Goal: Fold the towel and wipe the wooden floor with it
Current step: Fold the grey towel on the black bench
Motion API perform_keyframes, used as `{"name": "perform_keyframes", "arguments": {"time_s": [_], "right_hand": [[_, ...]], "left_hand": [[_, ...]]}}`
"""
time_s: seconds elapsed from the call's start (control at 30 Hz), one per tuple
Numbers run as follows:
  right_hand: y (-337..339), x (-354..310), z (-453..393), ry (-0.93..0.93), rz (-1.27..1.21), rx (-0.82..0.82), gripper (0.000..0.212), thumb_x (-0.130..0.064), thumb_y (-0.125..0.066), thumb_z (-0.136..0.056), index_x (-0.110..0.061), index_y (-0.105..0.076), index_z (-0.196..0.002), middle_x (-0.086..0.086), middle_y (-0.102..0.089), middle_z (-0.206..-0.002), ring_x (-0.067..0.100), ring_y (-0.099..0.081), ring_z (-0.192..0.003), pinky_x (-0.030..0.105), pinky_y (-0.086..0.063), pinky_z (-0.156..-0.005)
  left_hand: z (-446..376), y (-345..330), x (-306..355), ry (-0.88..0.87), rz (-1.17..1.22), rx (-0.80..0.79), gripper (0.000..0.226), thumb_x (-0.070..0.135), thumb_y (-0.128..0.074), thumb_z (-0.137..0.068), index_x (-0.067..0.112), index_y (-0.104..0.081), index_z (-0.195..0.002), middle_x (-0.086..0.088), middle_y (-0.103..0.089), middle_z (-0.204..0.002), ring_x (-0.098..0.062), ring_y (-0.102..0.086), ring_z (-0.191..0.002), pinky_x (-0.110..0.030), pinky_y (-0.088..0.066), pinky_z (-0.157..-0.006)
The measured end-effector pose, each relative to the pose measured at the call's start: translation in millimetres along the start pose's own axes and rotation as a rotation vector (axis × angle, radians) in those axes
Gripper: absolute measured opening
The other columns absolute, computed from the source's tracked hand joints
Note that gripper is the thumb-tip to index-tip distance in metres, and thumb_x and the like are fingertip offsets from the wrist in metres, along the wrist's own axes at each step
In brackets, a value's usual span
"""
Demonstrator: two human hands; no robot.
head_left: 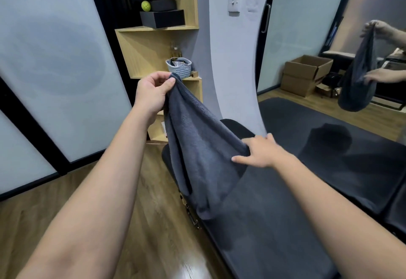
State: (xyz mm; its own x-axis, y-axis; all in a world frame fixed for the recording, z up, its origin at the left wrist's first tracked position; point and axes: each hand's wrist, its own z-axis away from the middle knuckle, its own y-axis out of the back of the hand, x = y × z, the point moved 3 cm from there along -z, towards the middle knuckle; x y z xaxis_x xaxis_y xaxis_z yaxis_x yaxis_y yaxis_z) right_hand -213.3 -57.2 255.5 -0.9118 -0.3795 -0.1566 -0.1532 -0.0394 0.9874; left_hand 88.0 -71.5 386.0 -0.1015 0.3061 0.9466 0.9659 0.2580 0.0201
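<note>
A dark grey towel [197,153] hangs in the air in front of me, draped in loose folds. My left hand [153,92] pinches its top corner, held high near the shelf. Lower and to the right, my right hand [261,153] grips another edge of the towel with thumb and forefinger, the other fingers spread. The towel's lowest fold sags down to just above the black padded bench [274,223]. The wooden floor [153,223] lies below and to the left of the bench.
A wooden shelf unit [153,52] stands ahead with a plastic basket [179,67], a black box and a yellow ball. Frosted glass panels [55,70] fill the left. A mirror [329,59] on the right reflects my hands, the towel and cardboard boxes.
</note>
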Motion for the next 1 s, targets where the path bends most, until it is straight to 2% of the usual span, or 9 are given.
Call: {"name": "perform_keyframes", "arguments": {"time_s": [0.13,0.23,0.33,0.4,0.5,0.63,0.73,0.87,1.0], "right_hand": [[41.4,10.8,-4.5,-0.122,0.144,0.280,0.031,-0.054,-0.045,-0.093,-0.024,-0.042,-0.089,0.002,-0.056,-0.096,0.031,-0.052,-0.099,0.045,-0.035,-0.081],[70.8,10.0,-3.6,-0.226,-0.026,0.451,0.023,-0.039,-0.038,-0.098,-0.018,-0.042,-0.088,0.008,-0.058,-0.102,0.033,-0.049,-0.092,0.043,-0.038,-0.073],[90.3,9.3,-9.9,-0.382,0.085,0.429,0.008,-0.017,-0.041,-0.095,-0.013,-0.047,-0.096,0.016,-0.062,-0.107,0.036,-0.055,-0.092,0.040,-0.038,-0.068],[100.0,14.1,-12.3,-0.519,0.135,0.352,0.022,-0.007,-0.046,-0.090,-0.009,-0.053,-0.110,0.018,-0.062,-0.116,0.040,-0.060,-0.103,0.040,-0.040,-0.070],[106.0,25.6,-10.8,-0.581,0.124,0.299,0.027,-0.010,-0.051,-0.089,-0.010,-0.050,-0.116,0.016,-0.061,-0.117,0.040,-0.059,-0.106,0.040,-0.041,-0.071],[94.8,28.9,-5.8,-0.517,0.237,0.205,0.026,-0.016,-0.054,-0.089,-0.018,-0.050,-0.115,0.008,-0.057,-0.121,0.035,-0.048,-0.113,0.041,-0.040,-0.071],[94.1,30.3,-2.4,-0.447,0.265,0.323,0.021,-0.017,-0.055,-0.087,-0.018,-0.037,-0.098,0.008,-0.061,-0.109,0.035,-0.049,-0.107,0.039,-0.037,-0.067],[105.7,36.6,4.3,-0.411,0.252,0.507,0.021,-0.020,-0.058,-0.088,-0.014,-0.038,-0.091,0.012,-0.063,-0.094,0.036,-0.050,-0.098,0.037,-0.033,-0.057],[116.6,41.1,2.4,-0.485,0.212,0.497,0.013,-0.020,-0.054,-0.093,-0.011,-0.046,-0.096,0.018,-0.062,-0.105,0.039,-0.047,-0.107,0.041,-0.038,-0.064]], "left_hand": [[-1.0,20.5,-10.1,0.001,-0.093,0.136,0.016,0.015,-0.066,-0.095,0.024,-0.068,-0.082,0.006,-0.063,-0.078,-0.004,-0.055,-0.067,-0.019,-0.045,-0.057],[-0.5,29.8,-19.5,0.013,-0.112,0.178,0.007,0.013,-0.065,-0.096,0.018,-0.068,-0.092,0.002,-0.062,-0.083,-0.013,-0.055,-0.079,-0.027,-0.045,-0.072],[1.2,24.0,-22.6,0.019,-0.126,0.151,0.005,0.013,-0.063,-0.097,0.016,-0.067,-0.097,-0.005,-0.063,-0.090,-0.018,-0.056,-0.086,-0.028,-0.048,-0.070],[1.3,20.1,-22.2,0.012,-0.134,0.143,0.006,0.013,-0.063,-0.097,0.017,-0.067,-0.095,-0.007,-0.063,-0.091,-0.021,-0.057,-0.086,-0.035,-0.052,-0.074],[0.6,17.5,-23.0,0.012,-0.112,0.145,0.008,0.012,-0.064,-0.097,0.019,-0.066,-0.092,-0.010,-0.063,-0.093,-0.023,-0.057,-0.087,-0.040,-0.054,-0.076],[-0.1,12.3,-23.1,-0.007,-0.093,0.121,0.015,0.012,-0.063,-0.097,0.023,-0.065,-0.087,-0.004,-0.062,-0.086,-0.019,-0.056,-0.083,-0.025,-0.052,-0.063],[-4.0,11.7,-25.9,0.014,-0.065,0.141,0.015,0.014,-0.064,-0.097,0.023,-0.065,-0.085,-0.003,-0.062,-0.086,-0.017,-0.054,-0.079,-0.030,-0.048,-0.066],[-8.0,13.3,-35.3,0.085,-0.036,0.137,0.017,0.012,-0.062,-0.098,0.022,-0.065,-0.084,0.004,-0.062,-0.081,-0.008,-0.054,-0.071,-0.024,-0.046,-0.062],[-10.2,10.4,-47.3,0.098,-0.070,0.117,0.015,0.013,-0.062,-0.098,0.022,-0.066,-0.087,0.001,-0.064,-0.088,-0.012,-0.056,-0.081,-0.029,-0.051,-0.074]]}}
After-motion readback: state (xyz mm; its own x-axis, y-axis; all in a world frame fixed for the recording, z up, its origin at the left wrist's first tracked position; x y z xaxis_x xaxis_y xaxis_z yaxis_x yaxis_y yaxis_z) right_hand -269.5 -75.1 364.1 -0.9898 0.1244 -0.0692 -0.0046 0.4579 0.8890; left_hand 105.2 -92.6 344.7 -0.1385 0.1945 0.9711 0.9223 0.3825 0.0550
